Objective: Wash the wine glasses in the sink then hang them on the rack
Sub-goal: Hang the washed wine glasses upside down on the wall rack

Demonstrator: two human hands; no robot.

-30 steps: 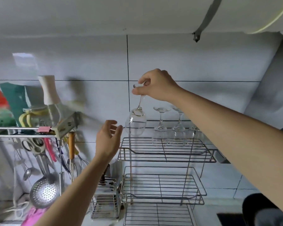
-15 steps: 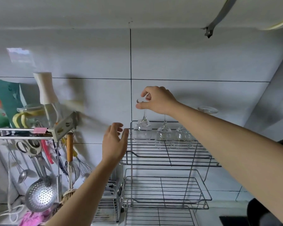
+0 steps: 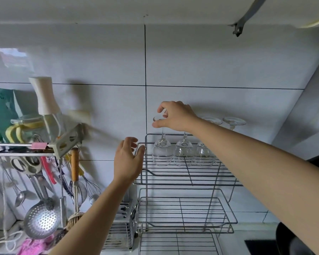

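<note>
Three wire tiers make up the rack [image 3: 184,173] against the tiled wall [image 3: 210,61]; its top rails catch each foot so bowls drain downward. My left hand [image 3: 127,159] hovers with fingers relaxed and empty just beside the rack's near-left corner, ready, I judge, to steady it. My right hand [image 3: 175,116] pinches the foot of the leftmost wine glass [image 3: 162,153], inverted, its stem between the rails beside two hung neighbours [image 3: 184,151]. I judge it nearly seated; release comes next.
</note>
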